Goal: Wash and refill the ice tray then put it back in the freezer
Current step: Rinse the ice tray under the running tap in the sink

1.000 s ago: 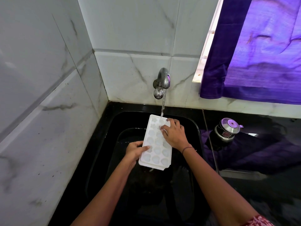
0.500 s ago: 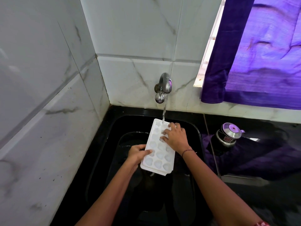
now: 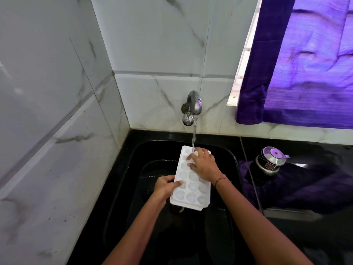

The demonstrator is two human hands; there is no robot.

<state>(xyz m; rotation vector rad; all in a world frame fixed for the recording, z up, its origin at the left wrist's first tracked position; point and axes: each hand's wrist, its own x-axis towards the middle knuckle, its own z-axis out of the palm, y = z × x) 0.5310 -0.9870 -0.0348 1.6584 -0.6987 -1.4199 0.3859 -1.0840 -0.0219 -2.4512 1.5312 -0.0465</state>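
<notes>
The tray [image 3: 191,180] is held over the black sink [image 3: 234,159], under the tap [image 3: 192,109], its far end raised so the near end hangs lower. The left hand [image 3: 165,186] is clamped on the tray's left edge near the low end, thumb over the rim and the other fingers hidden beneath. The right hand [image 3: 203,164] lies flat on the far cells with fingers spread, rubbing or pressing rather than gripping; it closes on nothing that can be seen. The stream [image 3: 193,136] lands just beyond the right fingertips, at the tray's top end. The main risk is the grip: only one hand truly holds the tray, on a wet plastic edge, and a downward push from the right hand could lever the tray out of the left and drop it into the sink. The tilt is a second worry, since water runs toward the near end and spills off below the left hand, so the cells will not fill evenly until the tray is brought level. Water striking the right hand may also splash past the rim, toward the metal pot [image 3: 270,160] on the counter [image 3: 286,197], well to the right of the right hand. Whether the cells are yet clean cannot be told from here. Once full, the tray would likely slop when carried.
</notes>
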